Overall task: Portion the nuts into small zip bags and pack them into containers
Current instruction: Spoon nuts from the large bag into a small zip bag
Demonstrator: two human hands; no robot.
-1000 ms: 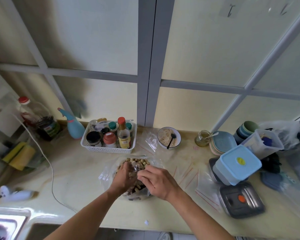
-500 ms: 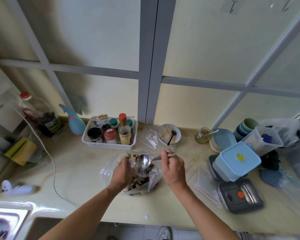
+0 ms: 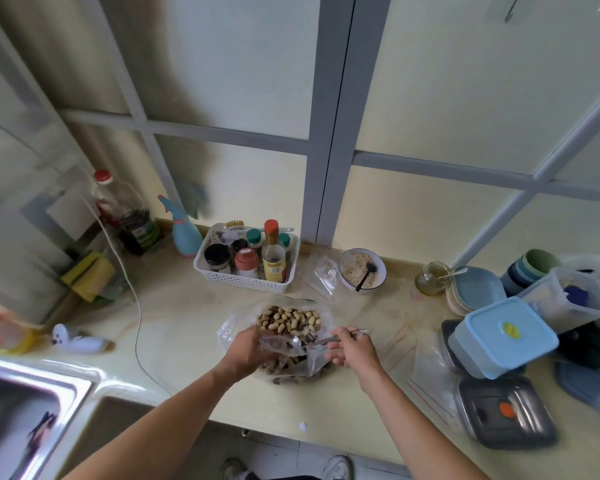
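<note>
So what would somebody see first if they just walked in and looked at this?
Probably the pile of nuts in a clear bag at the middle of the counter, with the left hand holding a small zip bag over it and the right hand gripping a metal spoon. Next, the light blue lidded container at the right, and the white basket of bottles behind the nuts.

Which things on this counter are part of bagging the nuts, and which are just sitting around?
In use: nuts; small zip bag held by left hand; spoon in right hand; spare zip bags; blue-lidded container; metal-lidded container.

Lying about: condiment basket; spray bottle; oat bowl; sponges.
</note>
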